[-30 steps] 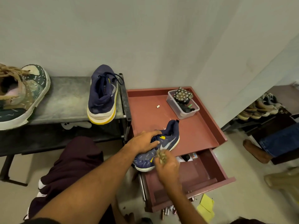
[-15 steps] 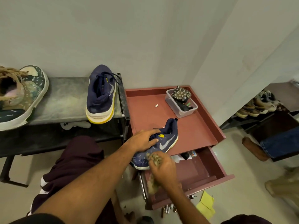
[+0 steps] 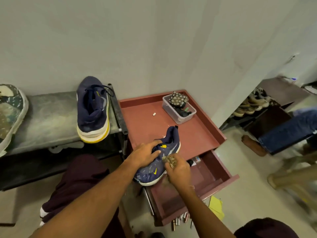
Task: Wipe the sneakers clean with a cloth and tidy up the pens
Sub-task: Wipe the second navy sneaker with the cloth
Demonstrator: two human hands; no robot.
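Note:
A navy sneaker [image 3: 169, 148] with yellow marks lies on the front edge of the red cabinet top [image 3: 142, 121], its toe sticking out over the open drawer. My left hand [image 3: 145, 154] rests on its upper and holds it down. My right hand [image 3: 177, 169] grips a crumpled brownish cloth [image 3: 169, 159] against the sneaker's side. The matching navy sneaker [image 3: 92, 109] stands on the grey bench [image 3: 49, 117]. Several pens [image 3: 180, 220] lie on the floor under the drawer.
A clear plastic box [image 3: 178, 109] with a patterned pouch sits at the cabinet's back right. The open red drawer [image 3: 205, 179] juts forward. A patterned sneaker [image 3: 10, 114] is at the far left of the bench. Yellow paper [image 3: 216, 206] lies on the floor; a person's leg [image 3: 284, 133] is at right.
My right hand with the cloth has shifted slightly along the sneaker's side. My left hand stays on the shoe. The view has tilted a little.

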